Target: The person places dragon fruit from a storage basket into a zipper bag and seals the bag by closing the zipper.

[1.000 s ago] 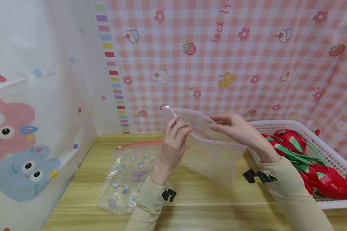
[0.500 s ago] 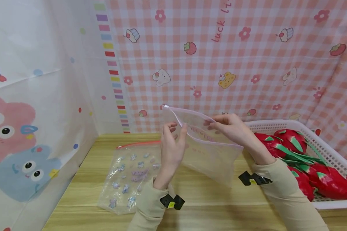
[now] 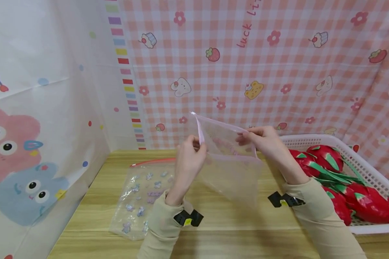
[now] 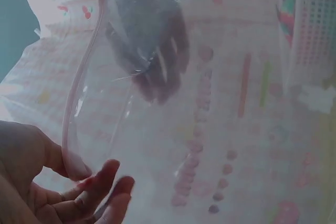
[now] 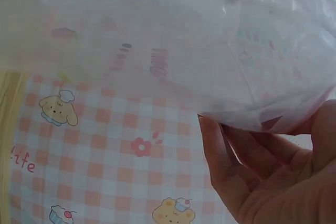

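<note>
A translucent pale-pink zipper bag (image 3: pixel 233 180) with pink lettering hangs above the table, its mouth spread apart. My left hand (image 3: pixel 188 158) pinches the left part of its rim between thumb and fingers. At the far rim, my right hand (image 3: pixel 269 144) grips the edge with thumb outside and fingertips reaching inside. The white slider (image 3: pixel 193 113) sits at the bag's upper left corner. In the left wrist view, the right hand (image 4: pixel 157 51) shows blurred through the film. The right wrist view has the bag (image 5: pixel 173 40) sagging over the right fingers (image 5: pixel 220 166).
A clear zipper bag (image 3: pixel 136 205) with blue-purple prints and a red-orange zip lies flat at left, partly behind the left arm. On the right, a white perforated basket (image 3: pixel 372 228) holds several red dragon fruits (image 3: pixel 369 203) with green leaves. A pink checked cloth (image 3: pixel 233 72) hangs behind the wooden table (image 3: pixel 233 230).
The left hand's raised fingers have curled in to pinch the rim. The bag's mouth has spread wider, its slider corner has shifted right and up, and its right corner has drawn inward.
</note>
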Action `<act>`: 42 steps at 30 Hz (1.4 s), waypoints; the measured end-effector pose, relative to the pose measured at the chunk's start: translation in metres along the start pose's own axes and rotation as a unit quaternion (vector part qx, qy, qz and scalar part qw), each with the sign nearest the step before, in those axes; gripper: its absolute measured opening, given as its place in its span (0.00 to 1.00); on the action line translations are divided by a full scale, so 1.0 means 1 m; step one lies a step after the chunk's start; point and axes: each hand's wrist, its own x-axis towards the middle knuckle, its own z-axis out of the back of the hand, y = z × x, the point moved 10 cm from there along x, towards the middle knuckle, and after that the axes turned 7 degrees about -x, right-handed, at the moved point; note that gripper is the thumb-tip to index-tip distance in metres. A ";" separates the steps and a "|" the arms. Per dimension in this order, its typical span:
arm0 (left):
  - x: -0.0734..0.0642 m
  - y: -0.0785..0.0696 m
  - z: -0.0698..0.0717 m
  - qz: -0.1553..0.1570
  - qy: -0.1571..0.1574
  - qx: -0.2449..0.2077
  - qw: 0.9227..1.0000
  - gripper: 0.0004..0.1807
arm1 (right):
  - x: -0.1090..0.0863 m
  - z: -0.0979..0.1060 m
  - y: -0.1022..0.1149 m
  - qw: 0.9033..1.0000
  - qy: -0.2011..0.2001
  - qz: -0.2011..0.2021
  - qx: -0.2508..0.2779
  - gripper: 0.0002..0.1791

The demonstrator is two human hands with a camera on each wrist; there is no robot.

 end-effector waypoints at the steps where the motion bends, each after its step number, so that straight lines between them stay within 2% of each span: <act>1: 0.001 -0.001 0.002 -0.003 0.000 0.007 1.000 0.08 | 0.000 0.002 -0.003 1.000 -0.009 -0.005 0.001 0.23; 4: 0.006 -0.004 0.008 -0.015 -0.007 0.026 1.000 0.10 | -0.002 0.008 -0.014 0.999 -0.031 -0.027 0.014 0.24; 7: 0.009 -0.011 0.019 -0.044 -0.034 0.068 0.996 0.11 | -0.007 0.011 -0.030 0.997 -0.055 -0.053 0.022 0.24; 10: 0.010 -0.018 0.032 -0.069 -0.081 0.134 0.985 0.10 | -0.013 0.010 -0.048 0.993 -0.082 -0.080 0.033 0.24; 12: 0.009 -0.020 0.033 -0.083 -0.095 0.180 0.976 0.09 | -0.018 0.006 -0.061 0.989 -0.103 -0.100 0.047 0.24; 14: 0.010 -0.018 0.026 -0.091 -0.086 0.188 0.974 0.09 | -0.021 0.000 -0.071 0.984 -0.118 -0.114 0.066 0.23; 16: 0.010 -0.016 0.015 -0.101 -0.066 0.177 0.977 0.08 | -0.024 -0.006 -0.078 0.981 -0.129 -0.122 0.079 0.22; 19: 0.010 -0.011 -0.003 -0.105 -0.035 0.123 0.986 0.09 | -0.025 -0.010 -0.082 0.979 -0.146 -0.107 0.091 0.21; 22: 0.009 -0.011 -0.018 -0.113 -0.017 0.109 0.988 0.11 | -0.024 -0.011 -0.085 0.980 -0.157 -0.085 0.089 0.20; 25: 0.008 -0.011 -0.028 -0.120 0.000 0.122 0.985 0.11 | -0.023 -0.008 -0.094 0.977 -0.180 -0.081 0.077 0.18; 28: 0.008 -0.009 -0.027 -0.128 -0.010 0.152 0.980 0.09 | -0.026 -0.001 -0.112 0.968 -0.223 -0.107 0.032 0.17; 30: 0.009 -0.005 -0.027 -0.137 -0.006 0.168 0.976 0.09 | -0.029 0.001 -0.125 0.963 -0.238 -0.128 0.007 0.17; 32: 0.009 0.001 -0.032 -0.144 0.020 0.165 0.975 0.09 | -0.031 0.000 -0.135 0.961 -0.238 -0.141 -0.001 0.18; 35: 0.006 0.011 -0.048 -0.149 0.093 0.138 0.975 0.11 | -0.031 -0.007 -0.144 0.966 -0.218 -0.140 0.021 0.19; 37: 0.002 0.015 -0.055 -0.152 0.117 0.112 0.975 0.12 | -0.031 -0.010 -0.145 0.969 -0.207 -0.134 0.036 0.20; 39: 0.000 0.016 -0.059 -0.165 0.116 0.106 0.974 0.12 | -0.030 -0.012 -0.143 0.972 -0.199 -0.122 0.038 0.20; 42: -0.003 0.014 -0.060 -0.191 0.087 0.105 0.972 0.12 | -0.029 -0.014 -0.138 0.978 -0.183 -0.101 0.016 0.20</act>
